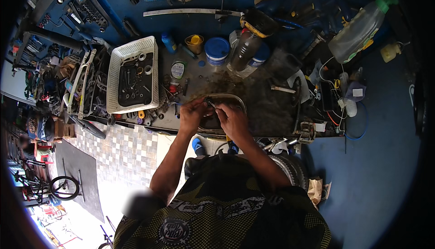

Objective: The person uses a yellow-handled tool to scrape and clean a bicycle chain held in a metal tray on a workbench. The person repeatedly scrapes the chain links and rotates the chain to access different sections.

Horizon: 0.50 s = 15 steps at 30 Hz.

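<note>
My left hand [192, 114] is closed in a pinch, its fingertips drawn together on a small dark part [210, 103], and my right hand [232, 118] meets it from the other side, thumb and fingers clamped on the same piece. The part sits between my two hands, above the far side of a shallow tray [245, 107] that stands near the front edge of the counter [272, 118]. It is too small and too dark for me to tell its exact shape, or whether it is one piece or two fitted together.

I judge the step in hand to be close fingertip work on this part: one hand steadies, the other turns, wipes or fits, though I cannot tell which. As I read it, the next move calls for a firm pinch on the left, small, careful motion on the right, and both hands kept over the tray, so that anything slipping lands inside it.

To the left, a white basket [155, 79] carries loose bolts, nuts and rings. Beyond the tray are a small bottle with a red cap [177, 70] and a blue tub [216, 50], both well apart from my fingers and out of the way of this work.
</note>
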### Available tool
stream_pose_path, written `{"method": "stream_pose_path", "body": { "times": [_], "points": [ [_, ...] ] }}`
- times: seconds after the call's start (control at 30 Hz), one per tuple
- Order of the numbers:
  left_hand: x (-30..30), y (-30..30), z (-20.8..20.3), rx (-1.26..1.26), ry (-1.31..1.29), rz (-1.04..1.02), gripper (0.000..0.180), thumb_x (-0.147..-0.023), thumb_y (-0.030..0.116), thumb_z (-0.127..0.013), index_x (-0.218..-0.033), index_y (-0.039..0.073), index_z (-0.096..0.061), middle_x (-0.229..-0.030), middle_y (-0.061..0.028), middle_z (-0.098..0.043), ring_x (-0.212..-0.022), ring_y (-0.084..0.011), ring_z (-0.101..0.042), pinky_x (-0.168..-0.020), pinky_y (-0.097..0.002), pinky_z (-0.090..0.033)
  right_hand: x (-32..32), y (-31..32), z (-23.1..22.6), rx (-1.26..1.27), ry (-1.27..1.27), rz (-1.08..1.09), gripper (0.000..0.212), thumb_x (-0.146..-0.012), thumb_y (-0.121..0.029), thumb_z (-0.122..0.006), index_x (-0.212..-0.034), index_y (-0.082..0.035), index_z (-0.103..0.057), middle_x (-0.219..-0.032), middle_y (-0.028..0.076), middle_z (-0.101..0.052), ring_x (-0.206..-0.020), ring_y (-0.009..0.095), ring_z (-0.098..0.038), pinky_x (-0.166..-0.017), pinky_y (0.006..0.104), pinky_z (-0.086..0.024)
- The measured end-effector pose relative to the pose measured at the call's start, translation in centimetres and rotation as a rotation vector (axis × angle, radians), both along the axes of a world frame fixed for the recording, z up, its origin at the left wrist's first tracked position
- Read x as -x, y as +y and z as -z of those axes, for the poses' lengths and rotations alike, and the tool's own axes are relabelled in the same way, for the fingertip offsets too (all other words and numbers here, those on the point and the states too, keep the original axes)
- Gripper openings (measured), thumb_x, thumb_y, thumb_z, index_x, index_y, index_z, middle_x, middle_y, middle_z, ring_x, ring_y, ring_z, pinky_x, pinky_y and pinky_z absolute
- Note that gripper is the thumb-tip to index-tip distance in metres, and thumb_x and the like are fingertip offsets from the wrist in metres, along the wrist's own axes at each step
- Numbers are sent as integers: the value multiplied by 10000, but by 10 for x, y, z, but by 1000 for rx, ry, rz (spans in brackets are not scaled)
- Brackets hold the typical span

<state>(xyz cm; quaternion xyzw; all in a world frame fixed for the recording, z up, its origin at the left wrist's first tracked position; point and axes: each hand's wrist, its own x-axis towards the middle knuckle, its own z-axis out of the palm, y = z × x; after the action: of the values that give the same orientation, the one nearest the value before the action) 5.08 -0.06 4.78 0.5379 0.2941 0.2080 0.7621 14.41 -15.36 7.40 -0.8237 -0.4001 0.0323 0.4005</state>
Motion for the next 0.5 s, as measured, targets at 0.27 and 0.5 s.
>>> {"method": "stream_pose_path", "body": {
  "times": [0.27,0.5],
  "points": [
    [-2,-5,-15,125,-16,36,296,-1013,42,-638,-1252,-132,-645,-994,-180,-760,-845,-237,-775,-802,-327,-646,0,-2,24,-215,12,1,194,-967,-108,-714,-1159,-94,-697,-998,151,-712,-889,380,-696,-750,455,-553],
    [-1,-4,-27,300,-40,41,254,-1007,21,-620,-1212,-125,-648,-1059,-178,-729,-934,-264,-767,-853,-365,-661,-4,-5,32,-401,254,-39,176,-1012,-90,-681,-1185,-52,-681,-1077,155,-712,-977,300,-708,-836,375,-547]
  ]
}}
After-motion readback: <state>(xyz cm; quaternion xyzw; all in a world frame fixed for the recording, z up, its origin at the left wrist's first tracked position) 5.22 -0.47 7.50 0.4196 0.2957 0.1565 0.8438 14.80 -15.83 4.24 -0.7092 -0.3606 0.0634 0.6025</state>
